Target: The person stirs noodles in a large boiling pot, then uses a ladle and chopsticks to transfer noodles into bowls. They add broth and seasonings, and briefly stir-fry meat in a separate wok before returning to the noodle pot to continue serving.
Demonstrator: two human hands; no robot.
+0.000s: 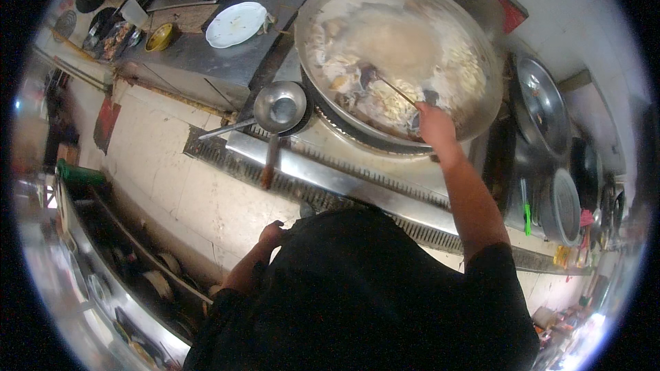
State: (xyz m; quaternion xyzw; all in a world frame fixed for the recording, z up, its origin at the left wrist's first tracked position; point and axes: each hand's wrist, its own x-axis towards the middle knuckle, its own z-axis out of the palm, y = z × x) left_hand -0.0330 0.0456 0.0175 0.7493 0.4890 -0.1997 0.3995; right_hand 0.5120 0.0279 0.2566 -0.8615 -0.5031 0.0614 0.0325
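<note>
A very large round wok stands before me, full of bubbling pale broth with whitish pieces of food. My right hand reaches over its near rim and grips the thin handle of a cooking utensil. The far end of that utensil is dark and sits among the food, partly veiled by steam. Down by my dark shirt is my left hand, low and away from the wok. Something small and dark shows at its fingertips, but whether the hand holds it is unclear.
Left of the wok rests a metal ladle with a long handle. A white plate and a yellow bowl stand on the steel counter. Metal basins line the right side. A drain grate runs along the stove front.
</note>
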